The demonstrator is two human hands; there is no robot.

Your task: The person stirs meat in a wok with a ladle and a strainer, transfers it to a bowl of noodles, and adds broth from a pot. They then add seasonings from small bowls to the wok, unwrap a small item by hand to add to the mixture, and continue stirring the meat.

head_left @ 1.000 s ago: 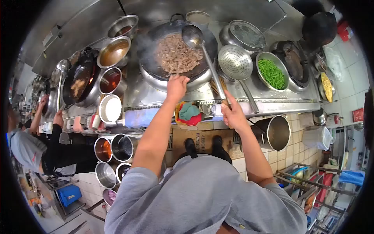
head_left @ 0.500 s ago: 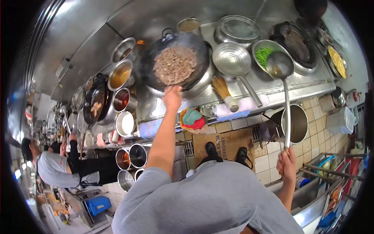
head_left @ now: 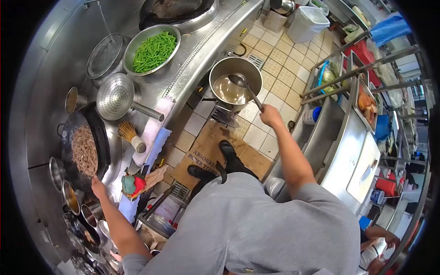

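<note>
My right hand (head_left: 272,116) is closed around the end of a long-handled ladle (head_left: 255,98). The ladle's bowl is down inside a tall metal stockpot (head_left: 212,83) that holds a cloudy, shiny liquid. On the stove at the left, my left hand (head_left: 96,187) grips the near rim of a dark wok (head_left: 97,137). Browned ground meat (head_left: 85,151) lies spread in the wok. Close by are a straw wok brush (head_left: 131,136) and a bundle of green and red cloth (head_left: 133,184).
A perforated strainer (head_left: 115,97) lies beside a bowl of cut green beans (head_left: 155,52). Water runs from a tap (head_left: 103,18) at the back. Small metal pots line the stove's left end. A steel counter (head_left: 337,142) with a cutting board (head_left: 364,172) stands right. Another person's arm (head_left: 376,233) shows lower right.
My view has turned to the right. The ladle has gone from over the green beans' bowl down into the stockpot. My left hand stays on the wok's rim.
</note>
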